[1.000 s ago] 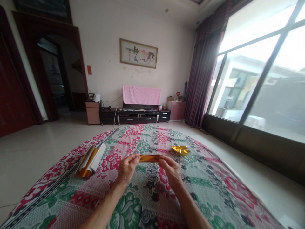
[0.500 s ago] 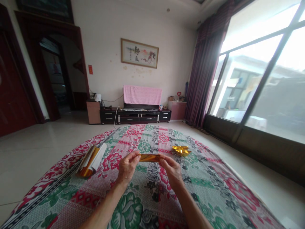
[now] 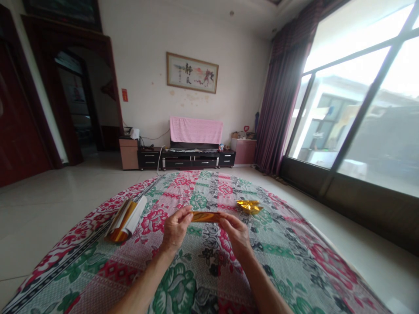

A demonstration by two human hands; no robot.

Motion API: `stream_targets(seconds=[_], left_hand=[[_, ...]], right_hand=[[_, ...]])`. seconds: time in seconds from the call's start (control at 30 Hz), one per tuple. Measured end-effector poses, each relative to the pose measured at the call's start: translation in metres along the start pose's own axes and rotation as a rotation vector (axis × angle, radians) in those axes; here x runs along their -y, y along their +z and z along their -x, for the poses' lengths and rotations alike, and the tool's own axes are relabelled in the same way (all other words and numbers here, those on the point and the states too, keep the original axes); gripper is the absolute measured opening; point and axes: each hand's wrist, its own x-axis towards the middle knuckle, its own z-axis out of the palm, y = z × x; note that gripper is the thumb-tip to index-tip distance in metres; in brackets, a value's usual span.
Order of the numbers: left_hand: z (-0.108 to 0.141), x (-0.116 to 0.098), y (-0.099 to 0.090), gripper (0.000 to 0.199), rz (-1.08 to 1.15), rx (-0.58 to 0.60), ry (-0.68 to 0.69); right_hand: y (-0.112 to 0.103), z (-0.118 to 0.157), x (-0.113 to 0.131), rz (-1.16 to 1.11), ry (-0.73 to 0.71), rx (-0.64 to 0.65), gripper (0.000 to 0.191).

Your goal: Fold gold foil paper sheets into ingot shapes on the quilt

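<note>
A narrow folded strip of gold foil paper [image 3: 206, 216] stretches between my two hands, level above the patterned cloth [image 3: 176, 283]. My left hand [image 3: 176, 226] pinches its left end between thumb and fingers. At the right end, my right hand [image 3: 236, 231] grips it the same way. Beyond my right hand lies a folded gold foil piece [image 3: 249, 206] with pointed ends, shiny and crumpled-looking. Off to the left rests a loose roll of gold and white foil paper [image 3: 126, 220], apart from my left hand.
The flowered cloth spreads over a wide, rounded surface in front of me. Across the tiled floor [image 3: 94, 179] stands a low black cabinet [image 3: 190, 161], with a pink cloth [image 3: 196, 129] draped over something on it. A large window [image 3: 353, 104] and purple curtain [image 3: 281, 100] line the right side.
</note>
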Motion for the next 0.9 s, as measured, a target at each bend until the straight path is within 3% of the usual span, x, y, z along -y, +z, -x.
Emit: stream_targets(seconds=[0.9], left_hand=[[0.0026,-0.0042,0.0013,0.036,-0.010,-0.006,0.016]], right_hand=[[0.0056,0.0020,0.0040,-0.019,-0.024,-0.003,0.025]])
